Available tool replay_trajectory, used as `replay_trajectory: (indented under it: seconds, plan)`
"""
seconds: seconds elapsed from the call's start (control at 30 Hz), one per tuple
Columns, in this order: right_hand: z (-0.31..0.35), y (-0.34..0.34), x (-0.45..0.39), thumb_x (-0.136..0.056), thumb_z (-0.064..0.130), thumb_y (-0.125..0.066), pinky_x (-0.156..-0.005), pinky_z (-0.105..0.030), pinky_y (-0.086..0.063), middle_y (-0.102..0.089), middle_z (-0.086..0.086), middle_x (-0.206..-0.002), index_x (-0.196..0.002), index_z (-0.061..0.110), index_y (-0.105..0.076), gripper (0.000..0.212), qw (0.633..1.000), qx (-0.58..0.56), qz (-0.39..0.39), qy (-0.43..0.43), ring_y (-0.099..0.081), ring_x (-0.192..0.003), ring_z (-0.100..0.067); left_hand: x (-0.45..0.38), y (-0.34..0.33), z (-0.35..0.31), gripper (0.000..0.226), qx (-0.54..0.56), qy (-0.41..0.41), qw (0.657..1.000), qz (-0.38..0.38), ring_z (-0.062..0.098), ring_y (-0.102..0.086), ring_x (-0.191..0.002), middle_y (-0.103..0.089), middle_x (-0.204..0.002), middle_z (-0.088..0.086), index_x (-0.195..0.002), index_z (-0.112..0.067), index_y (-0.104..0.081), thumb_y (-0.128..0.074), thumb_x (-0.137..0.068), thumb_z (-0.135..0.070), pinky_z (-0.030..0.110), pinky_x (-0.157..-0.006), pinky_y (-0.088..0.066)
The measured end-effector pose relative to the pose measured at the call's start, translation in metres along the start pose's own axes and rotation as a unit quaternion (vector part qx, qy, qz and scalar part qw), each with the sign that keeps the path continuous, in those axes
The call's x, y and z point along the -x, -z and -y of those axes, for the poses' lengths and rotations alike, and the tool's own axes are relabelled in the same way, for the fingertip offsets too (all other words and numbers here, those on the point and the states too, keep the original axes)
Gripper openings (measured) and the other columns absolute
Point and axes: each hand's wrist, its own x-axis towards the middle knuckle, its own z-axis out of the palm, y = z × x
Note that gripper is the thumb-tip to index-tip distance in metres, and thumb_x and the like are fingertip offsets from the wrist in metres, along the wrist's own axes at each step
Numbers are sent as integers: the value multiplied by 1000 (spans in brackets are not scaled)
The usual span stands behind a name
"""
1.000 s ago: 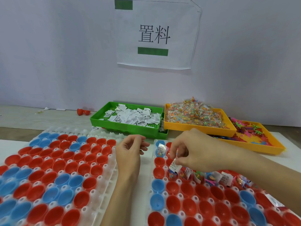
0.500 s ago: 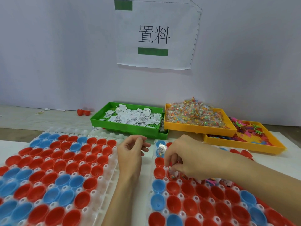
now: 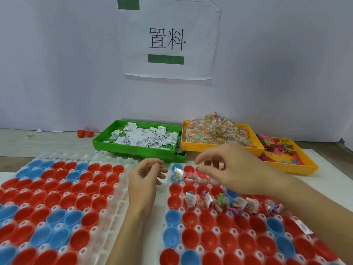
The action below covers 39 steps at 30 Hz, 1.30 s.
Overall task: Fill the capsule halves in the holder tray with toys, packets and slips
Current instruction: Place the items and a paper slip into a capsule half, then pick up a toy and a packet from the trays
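Head view: right hand (image 3: 231,169) hides several capsule halves (image 3: 198,180).

Two holder trays (image 3: 122,190) side by side — three supply trays (image 3: 133,148) behind, seemingly overlapping.

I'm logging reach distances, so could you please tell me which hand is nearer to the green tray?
Left. The left hand sits just in front of the green tray; the right hand is off to its right, below the yellow tray.

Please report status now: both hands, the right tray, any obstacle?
Left hand loosely curled, empty. Right hand above right holder tray, pinching small slips. One row filled, many capsule halves empty. No obstacle.
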Motion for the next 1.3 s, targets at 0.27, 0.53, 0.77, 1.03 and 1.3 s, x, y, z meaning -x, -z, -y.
replay_trajectory:
  seconds: [0.27,0.53,0.77,1.03,1.3]
  plan:
    - [-113,40,53,-105,26,-49,-74,-26,-54,-73,7,-102,-109,32,-67,20,915,-199,-314,-158,-68,-89,-6,5,-5,6,27,-60,-5,998,33,27,-69,-77,-74,-82,9,-84,-20,-73,-53,-96,-6,44,-69,-52]
    - [-200,36,64,-93,15,-64,-77,-29,-49,-71,9,-91,-80,35,-67,24,887,-107,-334,-301,-66,-89,-13,11,-12,0,28,-66,-1,998,6,31,-65,-75,-71,-83,16,-88,-6,-70,-44,-95,3,45,-72,-51]
    - [-230,48,27,-90,10,-70,-82,-26,-44,-72,-13,-110,-108,4,-74,19,907,33,-242,-342,-64,-100,-24,15,-13,-3,26,-64,-12,998,4,26,-63,-72,-69,-85,21,-91,1,-68,-42,-95,4,26,-59,-51]
    - [-247,40,3,-87,21,-77,-85,-37,-49,-67,-16,-116,-114,3,-69,34,913,89,-140,-373,-61,-107,-31,13,-12,-1,27,-62,-11,998,9,23,-64,-71,-69,-83,18,-91,-2,-68,-42,-96,5,22,-55,-52]
    - [-251,39,13,-83,-8,-60,-68,-31,-48,-67,-16,-111,-108,4,-70,29,905,76,-204,-366,-59,-87,-26,14,-14,-2,27,-67,-12,998,8,22,-63,-72,-70,-83,17,-94,0,-68,-42,-96,4,25,-57,-49]
